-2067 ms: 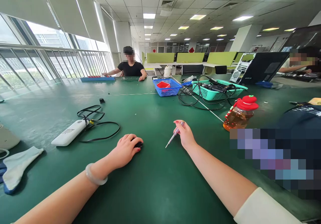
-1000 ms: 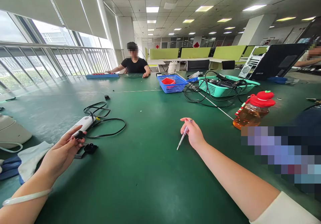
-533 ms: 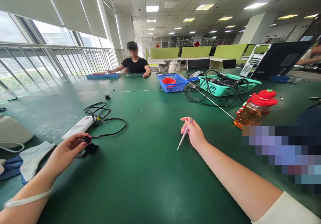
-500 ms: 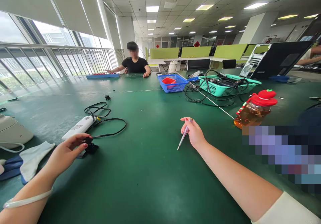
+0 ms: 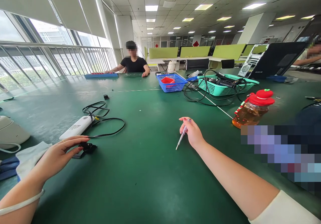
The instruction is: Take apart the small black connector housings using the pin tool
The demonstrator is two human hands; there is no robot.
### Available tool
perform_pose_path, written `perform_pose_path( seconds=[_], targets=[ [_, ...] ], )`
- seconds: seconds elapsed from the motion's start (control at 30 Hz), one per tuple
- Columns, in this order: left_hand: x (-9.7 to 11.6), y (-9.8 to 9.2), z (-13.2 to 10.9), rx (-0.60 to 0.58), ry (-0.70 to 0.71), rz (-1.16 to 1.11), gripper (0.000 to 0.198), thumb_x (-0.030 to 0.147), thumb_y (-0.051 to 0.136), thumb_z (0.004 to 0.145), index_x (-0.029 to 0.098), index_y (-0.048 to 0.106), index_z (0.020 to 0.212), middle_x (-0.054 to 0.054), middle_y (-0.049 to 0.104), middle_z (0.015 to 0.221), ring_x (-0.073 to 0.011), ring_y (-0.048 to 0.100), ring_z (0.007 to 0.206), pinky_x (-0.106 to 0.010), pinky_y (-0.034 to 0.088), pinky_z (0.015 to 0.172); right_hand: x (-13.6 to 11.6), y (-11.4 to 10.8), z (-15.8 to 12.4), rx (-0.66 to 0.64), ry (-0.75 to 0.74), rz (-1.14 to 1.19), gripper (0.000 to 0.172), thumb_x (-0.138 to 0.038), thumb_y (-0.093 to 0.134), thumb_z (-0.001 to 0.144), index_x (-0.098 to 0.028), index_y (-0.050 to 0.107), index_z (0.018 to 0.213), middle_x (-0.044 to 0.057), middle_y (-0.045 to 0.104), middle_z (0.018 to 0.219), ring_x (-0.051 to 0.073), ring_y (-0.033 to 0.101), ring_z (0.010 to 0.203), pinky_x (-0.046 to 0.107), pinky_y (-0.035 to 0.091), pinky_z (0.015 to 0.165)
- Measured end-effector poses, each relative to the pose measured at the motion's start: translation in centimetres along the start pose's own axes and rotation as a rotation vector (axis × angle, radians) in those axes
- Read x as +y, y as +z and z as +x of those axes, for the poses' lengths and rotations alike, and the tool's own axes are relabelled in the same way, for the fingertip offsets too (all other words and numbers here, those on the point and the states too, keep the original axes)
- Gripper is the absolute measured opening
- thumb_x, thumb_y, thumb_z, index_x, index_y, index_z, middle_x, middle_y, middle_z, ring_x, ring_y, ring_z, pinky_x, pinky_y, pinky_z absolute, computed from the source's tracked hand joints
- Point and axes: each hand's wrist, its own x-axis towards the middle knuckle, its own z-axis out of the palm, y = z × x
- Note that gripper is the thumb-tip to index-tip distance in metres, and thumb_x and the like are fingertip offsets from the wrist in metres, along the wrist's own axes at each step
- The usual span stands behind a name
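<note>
A green desk (image 5: 140, 177) fills the foreground, seen from the wearer's own eyes. Toward its left edge, the wearer's left hand (image 5: 55, 155) reaches over a small cluster of black parts (image 5: 88, 147) lying on the desktop. Thumb and fingers form a narrow curve at the cluster; whether they grip a piece or only touch it cannot be told. A flat grey piece (image 5: 78, 155) lies under the hand, just beside the cluster.

Nearer the middle, the right hand (image 5: 192, 133) holds a slim screwdriver (image 5: 181, 138) with a clear purplish handle, its tip slanting down toward the wearer.

Beyond the left hand lies a white oblong device (image 5: 77, 127) with a looped black cord (image 5: 124, 126). Toward the far edge stand a blue basket (image 5: 173, 88) and a teal basket (image 5: 215, 89) heaped with cables; a red-lidded bottle (image 5: 252, 112) stands toward the right. A person in black (image 5: 134, 64) sits at the far edge.

For handling parts this small, a light fingertip pinch on one piece seems best, without nudging its neighbours, the screwdriver's tip kept well clear of the other hand.
</note>
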Motion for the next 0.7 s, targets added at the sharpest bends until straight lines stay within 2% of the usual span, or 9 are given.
perform_pose_path(
  seconds=[0.1,0.23,0.43,0.7],
  targets=[
    [0.1,0.1,0.1,-0.05,0.02,0.071,0.065,0.074,0.045,0.084,0.025,0.072,0.117,-0.005,0.07,0.128,-0.0282,0.065,0.118,-0.04,0.051,0.103,0.0,0.0,0.0,-0.003,0.003,0.002,0.048,-0.068,0.069,0.072,-0.023,0.062,0.089,-0.006,0.051,0.049,0.014,0.049,0.05,0.029,0.04,0.053],
    [0.6,0.2,0.3,-0.129,0.047,0.12,0.065,0.071,0.041,0.086,0.024,0.072,0.119,-0.005,0.069,0.129,-0.0279,0.067,0.115,-0.036,0.055,0.096,-0.1,0.1,-0.1,-0.008,0.001,0.001,0.049,-0.068,0.068,0.072,-0.023,0.062,0.089,-0.006,0.05,0.048,0.014,0.049,0.049,0.03,0.039,0.053],
    [1.1,0.1,0.2,-0.139,0.032,0.132,0.064,0.067,0.042,0.086,0.023,0.071,0.122,-0.006,0.069,0.129,-0.0281,0.068,0.114,-0.035,0.056,0.094,0.0,0.1,0.0,-0.01,0.003,-0.024,0.05,-0.07,0.066,0.073,-0.023,0.062,0.09,-0.005,0.051,0.049,0.015,0.049,0.051,0.03,0.038,0.055],
    [0.6,0.1,0.3,-0.153,0.057,0.146,0.065,0.07,0.04,0.086,0.024,0.074,0.117,-0.006,0.07,0.127,-0.0289,0.067,0.114,-0.037,0.055,0.097,-0.1,0.1,-0.2,-0.016,0.013,-0.011,0.051,-0.07,0.067,0.071,-0.023,0.062,0.09,-0.005,0.052,0.048,0.015,0.048,0.05,0.03,0.037,0.055]
  ],
)
